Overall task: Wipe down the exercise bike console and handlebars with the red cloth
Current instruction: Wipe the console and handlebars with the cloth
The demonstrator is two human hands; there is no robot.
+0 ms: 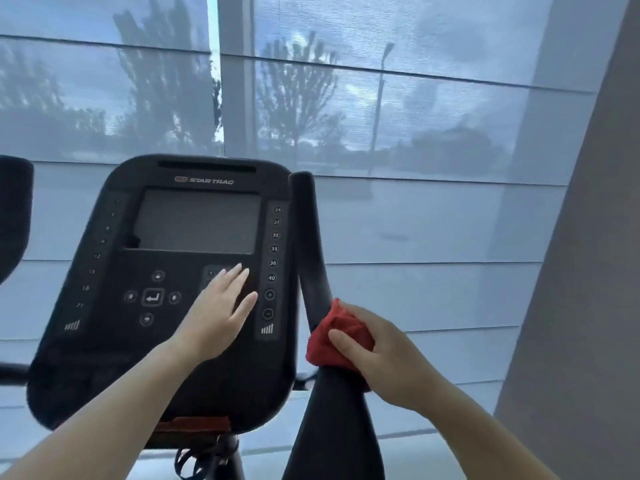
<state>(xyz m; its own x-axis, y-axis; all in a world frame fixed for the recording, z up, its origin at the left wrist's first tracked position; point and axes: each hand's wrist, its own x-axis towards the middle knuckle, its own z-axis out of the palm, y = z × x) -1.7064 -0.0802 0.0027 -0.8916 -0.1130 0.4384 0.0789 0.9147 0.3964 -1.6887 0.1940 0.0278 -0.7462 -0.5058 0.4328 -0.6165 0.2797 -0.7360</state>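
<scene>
The black exercise bike console (138, 341) with a dark screen and button pad fills the left centre of the head view. My left hand (218, 306) lies flat on its lower right face, fingers straight, over the number keys. The right handlebar (310, 244) rises black and curved just right of the console. My right hand (381, 355) grips the red cloth (329, 341), bunched and wrapped around the handlebar about halfway up. The left handlebar (14, 209) shows only as a dark end at the left edge.
A large window with a translucent blind (415, 133) stands behind the bike. A grey wall or pillar (588, 271) runs down the right side. Dark straps or cables (197, 459) hang under the console by the bike's post.
</scene>
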